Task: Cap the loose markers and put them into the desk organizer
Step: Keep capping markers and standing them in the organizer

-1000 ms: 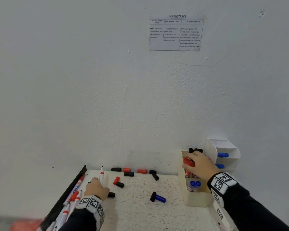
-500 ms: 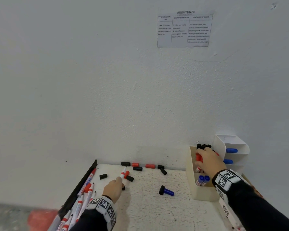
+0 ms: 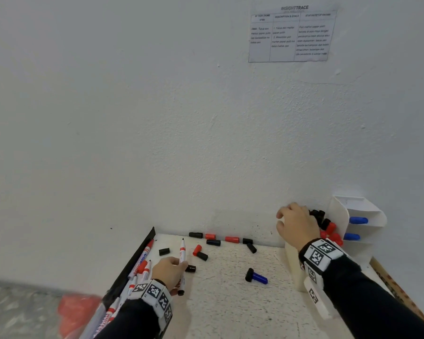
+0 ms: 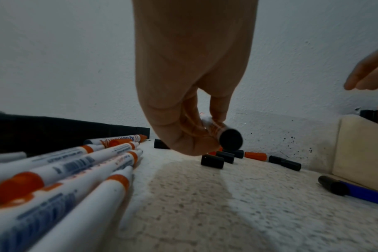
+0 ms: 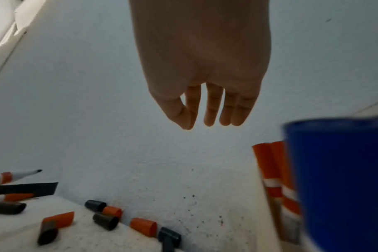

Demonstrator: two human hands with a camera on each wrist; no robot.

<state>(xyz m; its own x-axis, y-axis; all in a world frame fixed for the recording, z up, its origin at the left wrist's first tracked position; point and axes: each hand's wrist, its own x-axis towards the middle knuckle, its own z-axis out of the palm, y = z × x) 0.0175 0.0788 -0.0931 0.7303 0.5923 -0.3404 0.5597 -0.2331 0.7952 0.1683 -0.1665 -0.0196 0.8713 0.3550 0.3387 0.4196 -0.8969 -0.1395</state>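
my left hand (image 3: 168, 270) grips an uncapped red marker (image 3: 182, 253), fingers curled round its barrel, tip pointing at the wall and its black end toward me. just left of it lie more loose markers (image 3: 142, 264) against the black tray (image 3: 132, 267). farther out, red and black caps (image 3: 212, 242) are scattered on the desk (image 3: 230, 302). my right hand (image 3: 298, 226) hangs relaxed and holds nothing above the desk organizer (image 3: 291, 265), which seems to hold capped red, black and blue markers.
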